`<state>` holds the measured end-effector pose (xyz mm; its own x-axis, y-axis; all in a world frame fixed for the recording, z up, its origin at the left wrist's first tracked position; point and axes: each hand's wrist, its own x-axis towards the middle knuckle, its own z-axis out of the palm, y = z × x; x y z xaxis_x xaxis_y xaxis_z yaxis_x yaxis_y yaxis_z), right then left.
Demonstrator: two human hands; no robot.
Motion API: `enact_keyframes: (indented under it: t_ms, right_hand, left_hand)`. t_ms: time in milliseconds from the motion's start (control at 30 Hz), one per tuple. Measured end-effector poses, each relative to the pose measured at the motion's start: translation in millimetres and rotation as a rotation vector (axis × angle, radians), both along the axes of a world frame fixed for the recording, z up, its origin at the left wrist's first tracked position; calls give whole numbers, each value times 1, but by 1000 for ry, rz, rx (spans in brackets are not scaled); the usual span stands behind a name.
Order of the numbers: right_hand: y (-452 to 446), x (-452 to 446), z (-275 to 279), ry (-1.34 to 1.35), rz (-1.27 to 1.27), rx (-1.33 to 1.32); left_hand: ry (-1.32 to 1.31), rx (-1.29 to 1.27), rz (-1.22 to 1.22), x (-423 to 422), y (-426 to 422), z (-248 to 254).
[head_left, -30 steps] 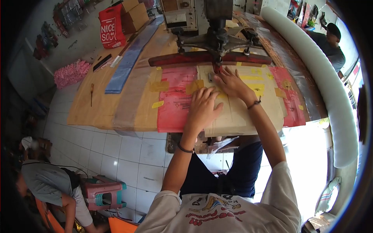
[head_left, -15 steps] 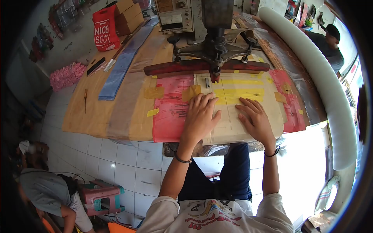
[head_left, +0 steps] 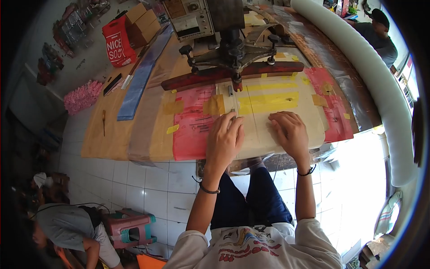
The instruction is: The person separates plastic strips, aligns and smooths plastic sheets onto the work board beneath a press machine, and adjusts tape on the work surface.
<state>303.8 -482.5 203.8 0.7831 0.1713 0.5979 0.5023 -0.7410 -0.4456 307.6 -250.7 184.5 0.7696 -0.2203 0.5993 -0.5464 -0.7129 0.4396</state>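
My left hand [head_left: 222,140] rests on the near part of a beige sheet [head_left: 264,130], beside the red panel [head_left: 192,127] on its left. Its fingers are slightly bent and point away from me, holding nothing that I can see. A small metal piece [head_left: 232,110] shows at its fingertips. On the right of the same sheet lies my right hand [head_left: 291,134], fingers bent and loosely side by side, the thumb lower. Yellow tape strips [head_left: 268,103] cross the sheet beyond both hands. Above its far part stands a press head [head_left: 236,56] with a dark red bar [head_left: 192,79].
A control box [head_left: 188,20] stands behind the press. Blue strips [head_left: 143,78], a screwdriver [head_left: 104,122] and a red bag [head_left: 118,42] lie to the left. A long white roll [head_left: 358,62] runs along the right. One person [head_left: 67,222] bends at lower left; another [head_left: 376,38] is at upper right.
My view has shifted, tilting the press and table. Both hands have drawn back slightly towards me on the sheet, and their fingers are closer together and more bent than before.
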Motion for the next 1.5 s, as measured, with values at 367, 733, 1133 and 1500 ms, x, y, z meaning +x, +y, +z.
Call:
enact_keyframes:
  t_ms: [367,733,1133,1500]
  right_hand:
    - [8,-24,-24,-218,-144,-14]
    - [15,-44,-50,-165,-227,3]
    - [12,-46,-48,-155,-205,-27]
    - [12,-45,-51,-174,-210,-36]
  left_hand:
    - [-132,112,235,-73,-7,-81]
    - [-199,96,249,-66,-8,-94]
    - [-163,70,234,-70,-10,-87]
    - [-129,55,226,-72,-9,-83]
